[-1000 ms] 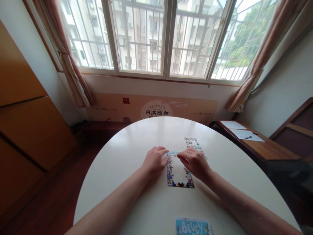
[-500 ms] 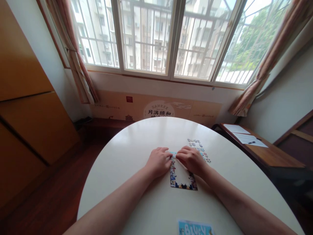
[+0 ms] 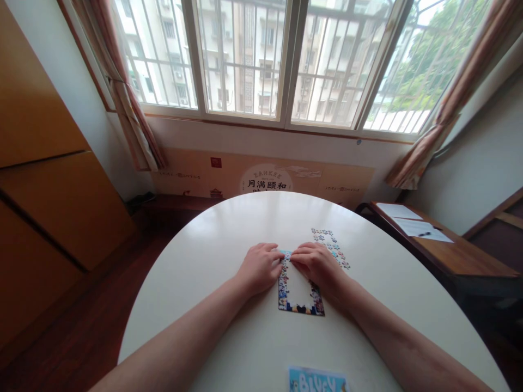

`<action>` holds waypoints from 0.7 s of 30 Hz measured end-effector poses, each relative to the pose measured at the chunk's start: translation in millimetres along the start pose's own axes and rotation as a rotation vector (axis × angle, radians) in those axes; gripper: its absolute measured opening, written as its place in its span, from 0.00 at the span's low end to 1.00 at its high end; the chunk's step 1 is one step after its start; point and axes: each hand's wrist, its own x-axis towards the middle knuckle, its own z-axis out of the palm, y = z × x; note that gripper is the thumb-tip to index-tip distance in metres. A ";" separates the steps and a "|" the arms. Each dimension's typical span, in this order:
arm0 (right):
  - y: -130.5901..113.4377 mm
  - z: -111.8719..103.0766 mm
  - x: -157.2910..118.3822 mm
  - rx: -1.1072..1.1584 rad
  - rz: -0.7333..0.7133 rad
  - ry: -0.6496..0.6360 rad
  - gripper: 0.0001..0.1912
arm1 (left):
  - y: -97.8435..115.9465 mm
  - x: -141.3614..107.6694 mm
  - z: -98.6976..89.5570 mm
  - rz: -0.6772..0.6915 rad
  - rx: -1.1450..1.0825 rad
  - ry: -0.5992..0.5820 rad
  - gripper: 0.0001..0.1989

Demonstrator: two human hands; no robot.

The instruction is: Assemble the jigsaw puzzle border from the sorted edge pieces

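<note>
A partly joined jigsaw puzzle [image 3: 281, 296] lies on the white round table; its border pieces form a tall rectangle around a bare middle. My left hand [image 3: 260, 267] rests at its upper left corner, fingers curled and fingertips pressed to the border. Across from it, my right hand [image 3: 316, 265] has its fingers pinched together on the light blue top edge, covering the upper right part of the border. Whether a separate piece sits under those fingertips is hidden. Loose jigsaw pieces [image 3: 335, 248] lie in rows just beyond my right hand.
A blue "Bluey" picture card or box [image 3: 317, 380] lies at the near side of the white table [image 3: 196, 261]. To the right, a wooden side table [image 3: 476, 253] bears papers [image 3: 423, 229] and a dark small object. A barred window with curtains is ahead.
The view has shifted slightly, so the puzzle and table appear a little further left. Both hands stay at the puzzle's top edge, with only small finger movements.
</note>
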 end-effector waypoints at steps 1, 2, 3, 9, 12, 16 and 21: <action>-0.2 -0.4 0.5 0.006 -0.001 -0.006 0.11 | -0.1 0.0 0.1 0.003 0.001 0.000 0.15; -0.4 -0.8 0.9 0.011 -0.002 -0.009 0.12 | -0.3 -0.1 0.2 0.006 0.003 0.001 0.15; -0.6 -1.2 1.1 0.013 -0.003 -0.008 0.12 | -0.4 -0.1 0.4 0.008 0.005 0.003 0.15; -0.1 -1.6 -0.8 0.007 0.010 0.010 0.11 | -0.9 -0.5 0.6 0.007 0.006 0.008 0.15; 1.0 0.2 -1.8 0.013 0.018 0.014 0.10 | -0.9 -0.7 0.4 0.002 0.004 0.006 0.15; 1.6 1.5 -2.3 -0.006 0.043 0.053 0.09 | -1.6 -0.9 0.8 0.015 0.005 0.014 0.16; 1.5 -0.1 -2.7 -0.034 0.139 0.080 0.13 | -2.2 -1.0 1.1 0.008 0.007 0.013 0.16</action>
